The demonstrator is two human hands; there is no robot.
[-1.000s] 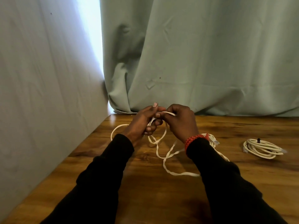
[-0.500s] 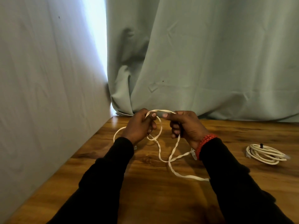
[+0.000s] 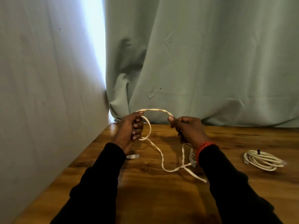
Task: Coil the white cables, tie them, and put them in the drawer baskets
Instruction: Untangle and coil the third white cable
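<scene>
While my left hand [image 3: 131, 130] grips one loop of the loose white cable [image 3: 154, 110] and my right hand [image 3: 188, 130] pinches it at centre, I fear its trailing tail tangling; I count two cables, the tied coil [image 3: 263, 160] at three o'clock.

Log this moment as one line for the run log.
left hand: grips loose cable | right hand: pinches same cable | tied coil: on table, right | stage: coiling
</scene>
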